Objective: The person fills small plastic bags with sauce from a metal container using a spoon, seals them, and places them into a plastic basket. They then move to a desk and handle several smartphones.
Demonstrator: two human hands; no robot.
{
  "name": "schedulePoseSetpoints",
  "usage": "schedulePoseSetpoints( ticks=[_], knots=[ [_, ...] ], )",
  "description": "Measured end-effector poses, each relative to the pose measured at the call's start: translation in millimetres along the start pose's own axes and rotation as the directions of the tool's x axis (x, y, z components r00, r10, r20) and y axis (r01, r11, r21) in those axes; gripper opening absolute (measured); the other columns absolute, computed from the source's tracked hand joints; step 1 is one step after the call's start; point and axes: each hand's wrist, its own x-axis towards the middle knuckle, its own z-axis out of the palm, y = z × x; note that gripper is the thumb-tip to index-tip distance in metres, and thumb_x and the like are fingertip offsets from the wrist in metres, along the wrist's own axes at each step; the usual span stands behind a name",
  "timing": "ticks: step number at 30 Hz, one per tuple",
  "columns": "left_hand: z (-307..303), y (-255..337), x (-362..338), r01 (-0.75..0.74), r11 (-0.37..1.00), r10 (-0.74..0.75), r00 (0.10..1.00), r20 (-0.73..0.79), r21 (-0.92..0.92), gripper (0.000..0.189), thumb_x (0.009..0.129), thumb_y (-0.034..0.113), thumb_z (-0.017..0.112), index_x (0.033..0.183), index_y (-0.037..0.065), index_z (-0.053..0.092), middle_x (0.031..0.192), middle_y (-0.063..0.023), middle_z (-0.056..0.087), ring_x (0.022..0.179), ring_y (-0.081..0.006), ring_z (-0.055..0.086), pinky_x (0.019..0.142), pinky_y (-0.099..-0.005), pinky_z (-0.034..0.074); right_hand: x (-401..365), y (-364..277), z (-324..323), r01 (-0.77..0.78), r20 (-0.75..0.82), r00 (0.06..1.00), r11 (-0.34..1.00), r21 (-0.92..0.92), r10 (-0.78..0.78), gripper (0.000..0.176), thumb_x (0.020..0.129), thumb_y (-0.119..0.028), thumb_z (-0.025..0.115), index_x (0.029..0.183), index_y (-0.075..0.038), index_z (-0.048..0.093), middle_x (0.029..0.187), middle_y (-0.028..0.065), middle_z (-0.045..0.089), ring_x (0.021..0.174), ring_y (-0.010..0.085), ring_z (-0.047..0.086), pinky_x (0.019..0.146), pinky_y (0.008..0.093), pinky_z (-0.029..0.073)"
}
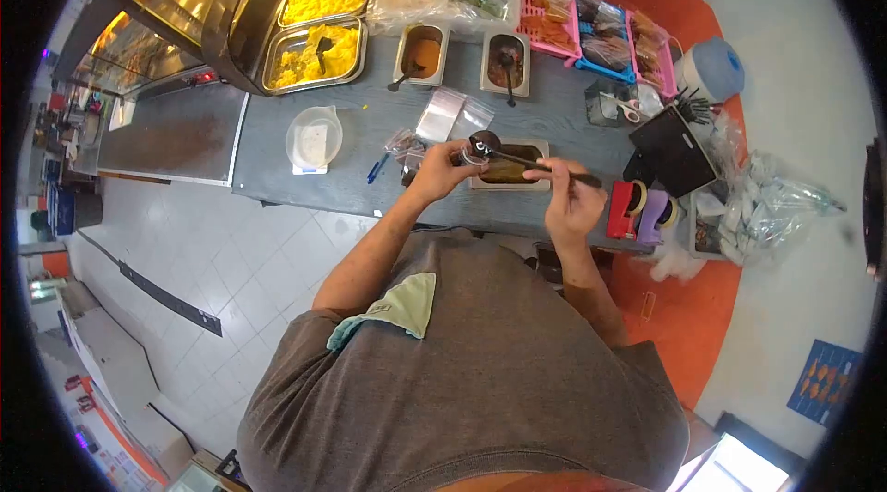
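Note:
My left hand (440, 174) is closed around a small clear cup (473, 157). In my right hand (567, 201) is the handle of a black ladle (531, 162), gripped between thumb and fingers. The dark bowl of the ladle is tilted at the cup's rim. Under both hands sits a metal pan (506, 185) with brownish-yellow sauce inside, partly hidden by the ladle. Close to my left hand lie small clear plastic bags (442, 115) and a blue pen (378, 168).
Two metal pans of sauce (423, 53) (505, 67) with black ladles stand further back. Trays of yellow food (319, 53) are at the back left, beside a lit display case (166, 2). Colored baskets (605, 35), a black tablet (673, 152) and tape dispensers (637, 215) stand at right.

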Motion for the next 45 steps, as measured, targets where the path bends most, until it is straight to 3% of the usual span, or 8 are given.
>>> schedulePoseSetpoints(
  ticks=[17, 25, 28, 36, 38, 39, 41, 45],
  knots=[
    [-22, 21, 21, -0.087, 0.991, 0.099, 0.988, 0.117, -0.102, 0.03, 0.075, 0.01, 0.074, 0.103, 0.001, 0.066, 0.094, -0.0081, 0.068, 0.088, -0.0132, 0.061, 0.085, -0.0301, 0.047, 6, -51, 14, 0.453, 0.164, 0.89, 0.865, -0.216, -0.425, 0.009, 0.09, -0.003, 0.056, 0.092, 0.004, 0.06, 0.086, 0.0148, 0.068, 0.073, 0.0206, 0.069, 0.066, 0.0302, 0.056],
    [-22, 10, 20, -0.123, 0.968, 0.157, 0.976, 0.148, -0.218, 0.037, 0.078, 0.007, 0.068, 0.114, 0.001, 0.059, 0.109, -0.0082, 0.062, 0.1, -0.0174, 0.059, 0.096, -0.0353, 0.044, 13, -15, -9, -0.149, -0.47, 0.859, 0.977, 0.151, 0.204, 0.031, 0.096, -0.022, 0.051, 0.09, 0.007, 0.06, 0.078, 0.0141, 0.065, 0.064, 0.0195, 0.066, 0.062, 0.0275, 0.052],
    [-25, 6, 12, 0.184, 0.812, -0.094, 0.978, 0.186, -0.554, 0.037, 0.083, 0.008, 0.058, 0.119, 0.0, 0.054, 0.113, -0.0106, 0.059, 0.104, -0.02, 0.059, 0.097, -0.0368, 0.047, 1, 35, -28, -0.376, -0.397, 0.845, 0.926, 0.037, 0.359, 0.033, 0.097, -0.022, 0.048, 0.092, 0.007, 0.062, 0.077, 0.0152, 0.066, 0.068, 0.0208, 0.067, 0.065, 0.0294, 0.055],
    [-29, 19, -2, 0.16, 0.693, -0.073, 0.986, 0.152, -0.703, 0.03, 0.096, 0.015, 0.046, 0.122, 0.001, 0.052, 0.119, -0.0095, 0.055, 0.107, -0.02, 0.057, 0.09, -0.0339, 0.053, -45, 143, -34, -0.707, -0.073, 0.594, 0.563, 0.427, 0.801, 0.032, 0.092, -0.026, 0.058, 0.11, 0.001, 0.057, 0.099, 0.0125, 0.064, 0.086, 0.0247, 0.065, 0.076, 0.0335, 0.051],
    [-23, 30, -6, 0.143, 0.73, -0.089, 0.989, 0.114, -0.668, 0.03, 0.098, 0.018, 0.045, 0.122, 0.001, 0.052, 0.119, -0.0094, 0.055, 0.106, -0.0194, 0.057, 0.089, -0.0333, 0.054, -38, 144, -33, -0.364, -0.595, 0.801, 0.734, -0.573, -0.067, 0.036, 0.088, -0.025, 0.064, 0.114, -0.002, 0.055, 0.102, 0.0108, 0.062, 0.094, 0.0255, 0.059, 0.087, 0.0387, 0.043],
    [-20, 32, -7, 0.127, 0.738, -0.079, 0.992, 0.103, -0.663, 0.031, 0.099, 0.02, 0.045, 0.122, 0.001, 0.052, 0.118, -0.0089, 0.055, 0.105, -0.0184, 0.058, 0.088, -0.0332, 0.054, -27, 129, -32, -0.36, -0.59, 0.805, 0.741, -0.567, -0.06, 0.036, 0.088, -0.025, 0.064, 0.114, -0.002, 0.055, 0.102, 0.0108, 0.062, 0.094, 0.0255, 0.059, 0.087, 0.0387, 0.043],
    [-13, 36, -10, 0.115, 0.749, -0.079, 0.993, 0.085, -0.652, 0.032, 0.099, 0.023, 0.044, 0.122, 0.002, 0.052, 0.116, -0.0083, 0.056, 0.103, -0.0174, 0.058, 0.087, -0.0331, 0.055, 2, 82, -25, -0.048, -0.265, 0.954, 0.797, -0.602, -0.143, 0.031, 0.087, -0.021, 0.064, 0.107, 0.001, 0.059, 0.104, 0.0109, 0.063, 0.096, 0.0263, 0.056, 0.094, 0.0386, 0.036],
    [4, 41, -13, 0.053, 0.757, -0.11, 0.993, -0.048, -0.652, 0.032, 0.099, 0.023, 0.045, 0.121, 0.001, 0.052, 0.108, -0.0073, 0.059, 0.096, -0.016, 0.061, 0.08, -0.0318, 0.057, 20, 66, 23, -0.354, 0.355, 0.888, 0.927, 0.12, 0.293, 0.019, 0.09, -0.014, 0.057, 0.093, 0.002, 0.068, 0.104, 0.0088, 0.063, 0.096, 0.0185, 0.056, 0.088, 0.0291, 0.038]
  ],
)
